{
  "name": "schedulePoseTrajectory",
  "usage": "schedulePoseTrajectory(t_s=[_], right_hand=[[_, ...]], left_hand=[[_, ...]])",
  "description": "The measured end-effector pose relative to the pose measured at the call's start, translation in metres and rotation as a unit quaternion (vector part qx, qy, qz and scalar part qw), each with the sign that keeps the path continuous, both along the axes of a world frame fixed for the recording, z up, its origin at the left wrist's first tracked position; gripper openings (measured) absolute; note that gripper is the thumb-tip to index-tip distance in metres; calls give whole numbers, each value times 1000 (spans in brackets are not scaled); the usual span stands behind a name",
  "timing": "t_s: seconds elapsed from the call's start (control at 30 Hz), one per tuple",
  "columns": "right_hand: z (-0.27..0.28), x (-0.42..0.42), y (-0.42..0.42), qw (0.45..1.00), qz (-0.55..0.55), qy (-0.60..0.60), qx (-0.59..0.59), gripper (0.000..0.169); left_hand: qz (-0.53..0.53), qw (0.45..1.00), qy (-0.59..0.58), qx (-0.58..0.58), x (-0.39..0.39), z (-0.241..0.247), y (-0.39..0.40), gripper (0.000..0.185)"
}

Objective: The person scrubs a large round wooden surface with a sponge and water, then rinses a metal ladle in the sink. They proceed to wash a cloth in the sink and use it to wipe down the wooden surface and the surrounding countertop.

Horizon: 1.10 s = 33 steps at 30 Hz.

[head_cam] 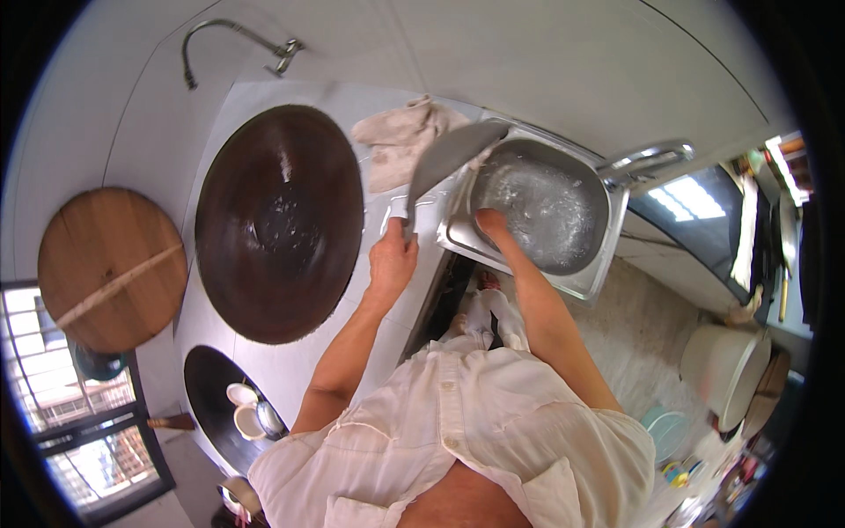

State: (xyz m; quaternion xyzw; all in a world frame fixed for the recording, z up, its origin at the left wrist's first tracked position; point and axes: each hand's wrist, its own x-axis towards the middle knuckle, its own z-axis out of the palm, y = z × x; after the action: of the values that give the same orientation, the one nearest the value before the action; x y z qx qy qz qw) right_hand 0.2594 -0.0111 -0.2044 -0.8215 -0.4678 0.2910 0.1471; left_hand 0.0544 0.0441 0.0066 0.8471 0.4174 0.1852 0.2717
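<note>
My left hand [391,261] grips the handle of a grey metal utensil with a broad, curved blade [449,158]. It is blurred, so its exact kind is unclear. The blade slants up and right over the counter, its far end at the corner of a steel sink [455,224]. Beyond the blade lies a crumpled, stained cloth [396,129]. My right hand [490,221] reaches over the sink's near left edge; its fingers are hidden. Rippling water [538,204] shows in the basin. Left of my left hand, a large dark wok [280,264] is set in the counter.
A wall faucet [287,53] juts out above the wok, and a chrome faucet [650,158] stands at the sink. A round wooden board [112,290] leans at the left. A second wok [208,396] holds bowls. A large pale tub [716,369] is at the right.
</note>
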Motion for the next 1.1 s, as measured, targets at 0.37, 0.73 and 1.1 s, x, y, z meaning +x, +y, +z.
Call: schedulePoseTrajectory(t_s=[0.37, 0.73, 1.1], right_hand=[[36, -42, 43, 974, 115, -174, -93, 17], [30, -31, 33, 926, 125, -241, -262, 17], [27, -30, 32, 916, 144, -252, -276, 16]], left_hand=[[449, 830, -216, -251, -221, -96, 138, 15], [622, 749, -15, -229, -314, -217, 209, 32], [399, 517, -510, -560, -207, -229, 198, 14]])
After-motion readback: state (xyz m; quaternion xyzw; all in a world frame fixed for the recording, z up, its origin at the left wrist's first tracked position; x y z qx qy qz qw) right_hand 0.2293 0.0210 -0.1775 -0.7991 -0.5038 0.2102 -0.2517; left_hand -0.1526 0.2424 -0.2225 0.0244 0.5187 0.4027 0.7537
